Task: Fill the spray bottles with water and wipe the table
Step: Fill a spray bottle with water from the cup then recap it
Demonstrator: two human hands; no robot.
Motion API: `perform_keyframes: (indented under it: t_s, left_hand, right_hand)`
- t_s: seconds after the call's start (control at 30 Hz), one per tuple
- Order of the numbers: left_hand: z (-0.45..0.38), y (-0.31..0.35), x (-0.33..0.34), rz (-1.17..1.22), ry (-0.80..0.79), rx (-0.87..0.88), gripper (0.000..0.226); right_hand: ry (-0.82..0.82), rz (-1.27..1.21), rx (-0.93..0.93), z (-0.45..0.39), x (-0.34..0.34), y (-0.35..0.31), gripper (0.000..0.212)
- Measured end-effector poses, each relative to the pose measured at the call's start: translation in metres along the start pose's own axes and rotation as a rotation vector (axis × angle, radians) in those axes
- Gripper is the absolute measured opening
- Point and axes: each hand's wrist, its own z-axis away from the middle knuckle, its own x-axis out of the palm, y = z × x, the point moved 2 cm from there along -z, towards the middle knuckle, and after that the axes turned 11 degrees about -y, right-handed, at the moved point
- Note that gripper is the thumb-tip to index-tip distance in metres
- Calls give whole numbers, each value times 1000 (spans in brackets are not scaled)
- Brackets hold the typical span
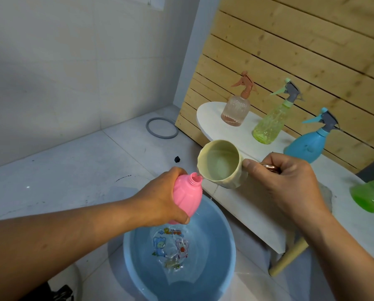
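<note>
My left hand (160, 200) grips a pink spray bottle (187, 195) with no spray head, held tilted above a blue basin (223, 227) of water. My right hand (283, 181) holds a pale yellow-green cup (221, 164) by its handle, tipped so its lip touches the bottle's open neck. Water shows inside the cup. On the white table (246, 205) stand a clear pinkish spray bottle (236, 110), a yellow-green one (268, 124) and a blue one (306, 146), each with its trigger head on. A green bottle (370, 195) lies at the right edge.
The basin sits on the tiled floor beside the table's near edge. A grey ring (162, 128) and a small black cap (177, 159) lie on the floor. A wooden slat wall (290, 51) stands behind the table. A wooden table leg (288, 260) slants down at right.
</note>
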Motion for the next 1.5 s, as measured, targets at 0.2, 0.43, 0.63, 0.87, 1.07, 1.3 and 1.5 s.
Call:
perform_keyframes:
  t_s: [0.2, 0.43, 0.63, 0.87, 1.07, 1.3, 1.5]
  left_hand:
    - [-1, 0, 0, -11, -3, 1, 102]
    - [-1, -1, 0, -19, 1, 2, 103]
    - [0, -2, 0, -22, 4, 5, 102]
    - [1, -2, -1, -27, 16, 9, 102]
    - [1, -2, -1, -19, 10, 12, 101]
    - [1, -3, 0, -28, 11, 14, 102]
    - [1, -3, 0, -28, 5, 9, 101]
  right_hand:
    - [5, 6, -27, 0, 0, -1, 42]
    - [-2, 18, -42, 1, 2, -3, 38]
    - [4, 7, -48, 2, 1, -5, 38]
    - [10, 53, -49, 3, 1, -6, 36]
    - [14, 61, -65, 4, 2, -8, 37]
    - [20, 71, -80, 5, 1, -10, 37]
    - [29, 83, -82, 6, 2, -13, 38]
